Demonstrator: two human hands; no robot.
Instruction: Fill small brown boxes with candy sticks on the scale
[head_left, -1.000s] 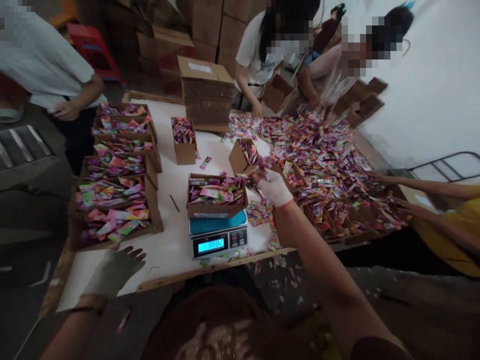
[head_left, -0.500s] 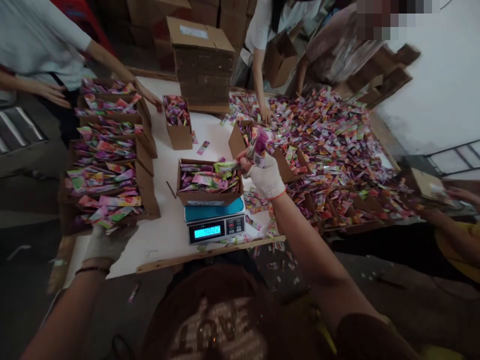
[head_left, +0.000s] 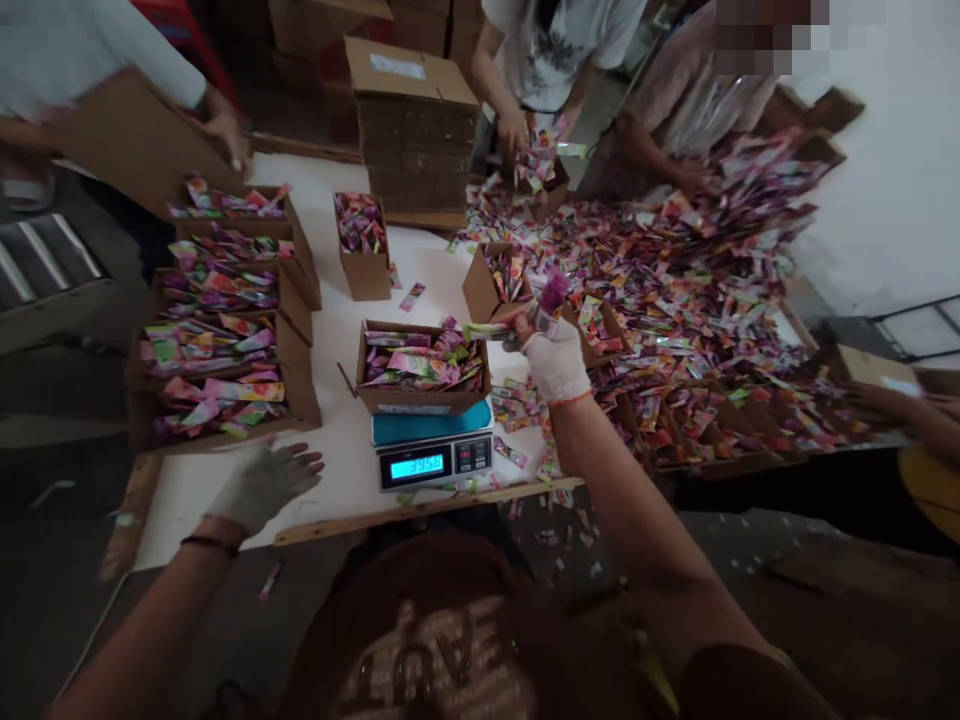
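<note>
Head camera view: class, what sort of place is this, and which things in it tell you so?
Probably a small packing workshop: an open carton of small packets stands on a digital scale, near a row of filled cartons and a large heap of loose packets.

The light reaching me is dim. I see a pale wall [head_left: 907, 180] at right, a dark metal frame [head_left: 919, 308] near it, grey floor [head_left: 795, 530] around a white, wood-edged table [head_left: 435, 265], metal rollers [head_left: 75, 247] at left.
</note>
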